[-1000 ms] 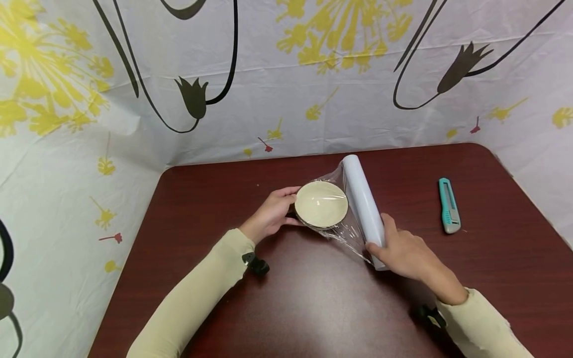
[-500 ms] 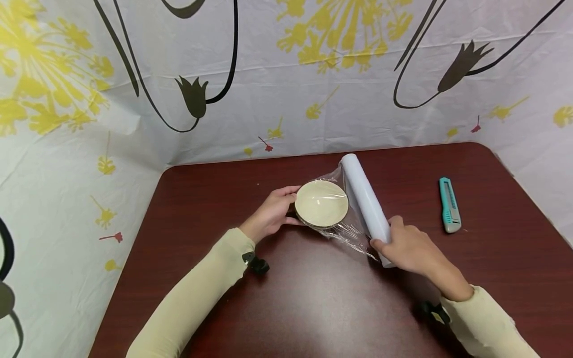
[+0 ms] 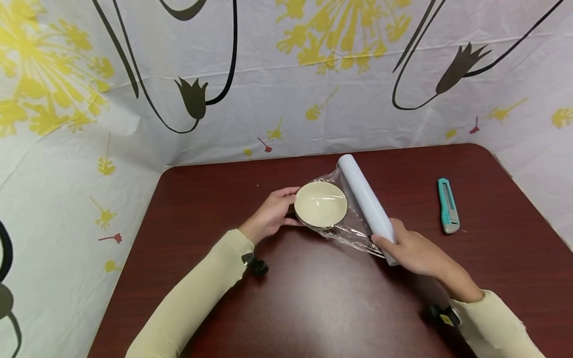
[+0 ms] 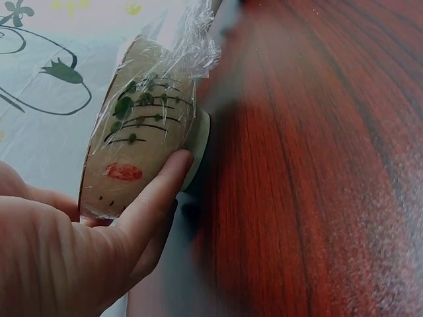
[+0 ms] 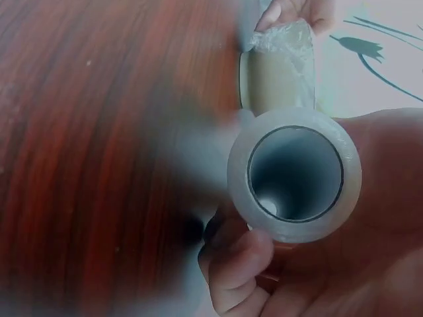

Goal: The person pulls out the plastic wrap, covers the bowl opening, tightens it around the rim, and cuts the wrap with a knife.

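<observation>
The bowl [image 3: 321,205] is held by the left hand [image 3: 271,211], maybe resting on the surface [image 3: 313,303]. The white roll [image 3: 366,201] beside it is gripped by the right hand [image 3: 416,250], with clear wrap [image 3: 355,234] stretched between.

In the head view the light is soft and quite even, with a pale glare on the table [image 3: 331,303] at lower middle and small bright reflections in the bowl [image 3: 320,205]. In the left wrist view, the wall cloth [image 4: 39,125] at upper left looks washed out. The right wrist view is blurred left of centre, and dark inside the roll [image 5: 297,173].
</observation>
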Demonstrator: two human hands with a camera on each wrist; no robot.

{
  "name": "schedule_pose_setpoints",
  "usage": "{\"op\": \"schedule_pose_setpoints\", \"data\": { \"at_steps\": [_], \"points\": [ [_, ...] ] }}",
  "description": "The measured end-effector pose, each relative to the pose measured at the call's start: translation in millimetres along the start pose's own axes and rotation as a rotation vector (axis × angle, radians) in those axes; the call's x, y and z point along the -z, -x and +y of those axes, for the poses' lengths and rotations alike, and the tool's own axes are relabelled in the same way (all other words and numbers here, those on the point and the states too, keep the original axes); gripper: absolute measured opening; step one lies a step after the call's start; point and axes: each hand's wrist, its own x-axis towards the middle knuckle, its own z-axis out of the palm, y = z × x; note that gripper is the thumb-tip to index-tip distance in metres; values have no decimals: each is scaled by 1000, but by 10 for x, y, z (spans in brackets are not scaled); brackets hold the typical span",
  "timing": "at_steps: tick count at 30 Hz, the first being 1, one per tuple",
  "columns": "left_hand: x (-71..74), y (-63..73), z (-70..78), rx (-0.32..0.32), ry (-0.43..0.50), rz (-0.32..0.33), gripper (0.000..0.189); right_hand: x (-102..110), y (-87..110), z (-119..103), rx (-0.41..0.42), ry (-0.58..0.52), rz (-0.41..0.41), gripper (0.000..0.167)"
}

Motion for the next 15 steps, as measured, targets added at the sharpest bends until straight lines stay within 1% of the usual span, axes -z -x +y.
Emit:
{"op": "schedule_pose_setpoints", "data": {
  "at_steps": [4, 10, 15],
  "points": [
    [9, 1, -5, 2, 6, -6, 46, 6, 8, 37, -3, -12, -3, 76],
    [15, -4, -9, 1, 0, -4, 45, 36, 1, 59, -47, -6, -27, 71],
    [11, -3, -7, 5, -4, 1, 46, 38, -6, 33, -51, 37, 10, 60]
  ]
}}
